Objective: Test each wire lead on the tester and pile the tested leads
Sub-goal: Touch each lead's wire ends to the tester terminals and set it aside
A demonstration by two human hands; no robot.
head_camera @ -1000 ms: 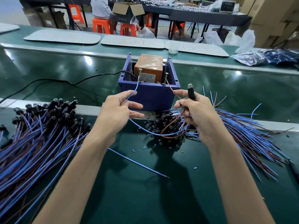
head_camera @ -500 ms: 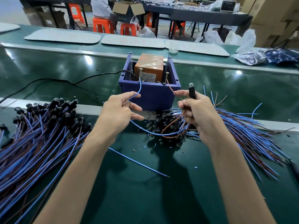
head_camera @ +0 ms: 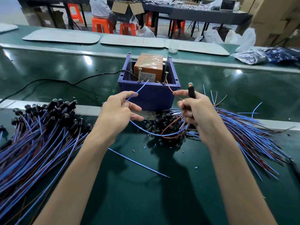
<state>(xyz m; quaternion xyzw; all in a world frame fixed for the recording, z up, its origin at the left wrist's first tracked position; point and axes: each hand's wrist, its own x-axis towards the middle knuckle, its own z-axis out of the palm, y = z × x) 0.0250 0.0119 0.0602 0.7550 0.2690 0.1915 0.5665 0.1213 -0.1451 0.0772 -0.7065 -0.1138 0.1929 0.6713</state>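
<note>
**Left hand** (head_camera: 120, 111): the thumb and forefinger pinch a thin blue insulated wire (head_camera: 137, 93) a little short of its bare end. The other fingers are held out straight beneath. A pinch this near the tip keeps the end stiff enough to aim. Beyond the pinch the wire rises towards the left gold-coloured screw (head_camera: 140, 75), which stands upright at the rim of the blue plastic bin (head_camera: 151, 96). Whether the tip touches the screw cannot be told.

**Right hand** (head_camera: 194, 111): the fingers are clenched round a black lamp holder (head_camera: 191, 93), which stands upright out of the top of the fist. The same hand nips a thin brown insulated wire (head_camera: 170, 90), whose end runs up to the right gold-coloured screw (head_camera: 166, 77). Above the grip, the small glass bulb (head_camera: 189, 85) shows an orange glow. In my judgement the circuit is made, and the holder is kept upright so the glow faces the eyes.

**Below both grips:** the two wires sag in a slack loop over a heap of black holders (head_camera: 164, 125) just under the right hand. I judge this to be the untested stock, kept within easy reach. The fanned pile of blue and brown leads (head_camera: 40, 132), well out beyond the left hand, is judged to be the tested pile.
</note>
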